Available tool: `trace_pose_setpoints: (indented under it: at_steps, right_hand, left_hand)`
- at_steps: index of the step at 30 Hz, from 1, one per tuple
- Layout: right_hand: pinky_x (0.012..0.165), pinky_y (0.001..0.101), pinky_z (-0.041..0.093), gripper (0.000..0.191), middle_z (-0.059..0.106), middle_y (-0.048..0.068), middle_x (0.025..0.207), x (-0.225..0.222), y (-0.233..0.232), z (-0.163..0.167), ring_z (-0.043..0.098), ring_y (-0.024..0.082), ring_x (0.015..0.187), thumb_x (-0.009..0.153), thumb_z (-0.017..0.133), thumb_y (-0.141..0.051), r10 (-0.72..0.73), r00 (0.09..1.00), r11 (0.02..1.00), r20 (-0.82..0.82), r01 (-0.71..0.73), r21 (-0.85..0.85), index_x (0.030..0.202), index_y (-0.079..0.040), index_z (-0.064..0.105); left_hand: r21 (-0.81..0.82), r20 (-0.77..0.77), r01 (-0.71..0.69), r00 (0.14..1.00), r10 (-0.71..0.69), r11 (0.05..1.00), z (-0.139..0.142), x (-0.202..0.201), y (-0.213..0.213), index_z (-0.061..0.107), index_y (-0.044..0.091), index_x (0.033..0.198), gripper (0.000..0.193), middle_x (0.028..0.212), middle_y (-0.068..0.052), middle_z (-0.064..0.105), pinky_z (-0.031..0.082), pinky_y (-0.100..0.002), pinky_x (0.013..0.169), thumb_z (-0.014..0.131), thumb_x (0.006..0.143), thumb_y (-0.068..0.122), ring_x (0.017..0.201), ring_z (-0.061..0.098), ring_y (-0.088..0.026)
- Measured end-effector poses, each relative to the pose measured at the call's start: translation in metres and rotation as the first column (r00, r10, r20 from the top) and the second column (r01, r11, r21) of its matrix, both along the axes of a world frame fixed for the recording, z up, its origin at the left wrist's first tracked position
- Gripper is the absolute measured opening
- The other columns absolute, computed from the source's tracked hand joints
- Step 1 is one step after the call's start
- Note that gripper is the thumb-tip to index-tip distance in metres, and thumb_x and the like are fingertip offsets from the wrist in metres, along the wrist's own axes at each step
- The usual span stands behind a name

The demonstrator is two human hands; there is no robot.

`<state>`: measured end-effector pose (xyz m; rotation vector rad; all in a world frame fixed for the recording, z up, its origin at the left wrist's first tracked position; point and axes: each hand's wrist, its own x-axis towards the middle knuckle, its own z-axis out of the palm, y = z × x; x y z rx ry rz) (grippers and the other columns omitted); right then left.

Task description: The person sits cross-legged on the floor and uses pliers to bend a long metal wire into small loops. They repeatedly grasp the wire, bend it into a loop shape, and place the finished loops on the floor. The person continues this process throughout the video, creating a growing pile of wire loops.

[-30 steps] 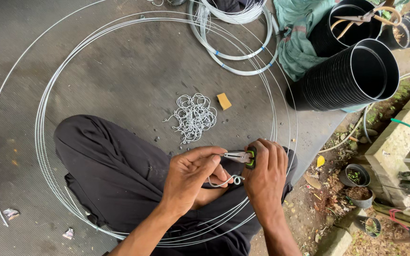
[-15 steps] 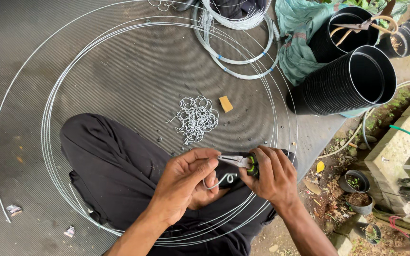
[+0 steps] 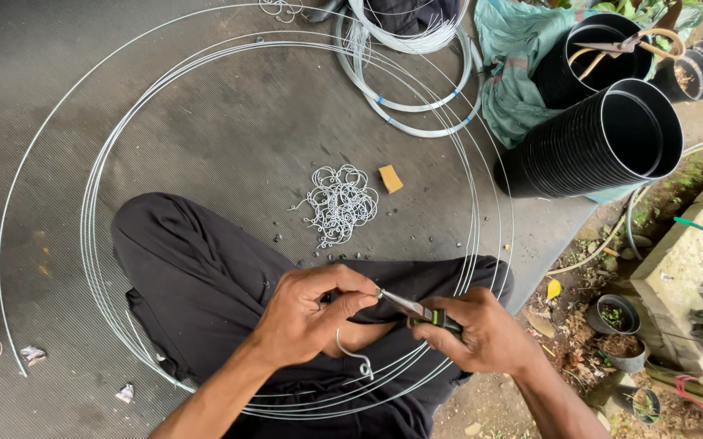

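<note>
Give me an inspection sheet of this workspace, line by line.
Surface: dark ribbed mat on the ground; the person sits on it with legs folded.
Job's things: pliers in the right hand; short bent wire piece at the left hand; pile of small wire hooks on the mat.
Clutter: small tan block; scraps at the mat's left edge.
Grippers: both hands meet at the plier tips.
Cables: large wire loops ring the person; smaller wire coils beyond.
Surroundings: stacked black pots, green cloth, soil and small pots on the right.
</note>
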<state>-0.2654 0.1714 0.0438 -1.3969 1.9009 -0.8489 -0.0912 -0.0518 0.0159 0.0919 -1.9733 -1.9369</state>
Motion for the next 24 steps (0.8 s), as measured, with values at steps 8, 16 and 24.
trace_pose_setpoints:
  at_steps: [8, 16, 24]
  right_hand:
    - [0.046, 0.0285, 0.051, 0.040, 0.071, 0.011, 0.070, 0.010, 0.012, -0.027, 0.065, 0.015, 0.052, 0.106, 0.064, -0.028, 0.203, 0.421, 0.976, 0.884, -0.163, -0.147, 0.088, 0.007, 0.072]
    - [0.055, 0.0314, 0.056, 0.041, 0.068, 0.015, 0.076, 0.036, 0.012, -0.086, 0.067, 0.021, 0.061, 0.102, 0.070, -0.030, 0.160, -0.475, 0.803, 0.865, -0.448, -0.394, 0.094, 0.011, 0.065]
    - [0.073, 0.0289, 0.058, 0.034, 0.074, 0.017, 0.104, 0.013, -0.001, -0.061, 0.074, 0.020, 0.088, 0.114, 0.063, -0.030, 0.550, 0.092, 0.760, 0.830, -0.468, -0.451, 0.109, 0.004, 0.066]
  left_hand:
    - [-0.184, -0.122, 0.216, 0.963, -0.241, 0.959, 0.017, -0.017, -0.017, 0.075, 0.007, 0.115, 0.022, 0.085, -0.003, 0.072, 0.052, -0.029, 0.063, 0.073, 0.093, 0.013, 0.068, 0.064, -0.013]
    - [-0.184, -0.298, 0.557, 0.754, -0.586, 0.810, 0.013, -0.024, -0.012, 0.075, 0.015, 0.118, 0.020, 0.084, 0.002, 0.070, 0.055, -0.027, 0.066, 0.076, 0.099, 0.020, 0.072, 0.062, -0.010]
    - [-0.107, -0.103, 0.559, 0.816, -0.569, 0.822, 0.013, -0.027, -0.032, 0.079, 0.016, 0.117, 0.026, 0.078, 0.001, 0.071, 0.051, -0.026, 0.056, 0.079, 0.091, 0.016, 0.064, 0.063, -0.007]
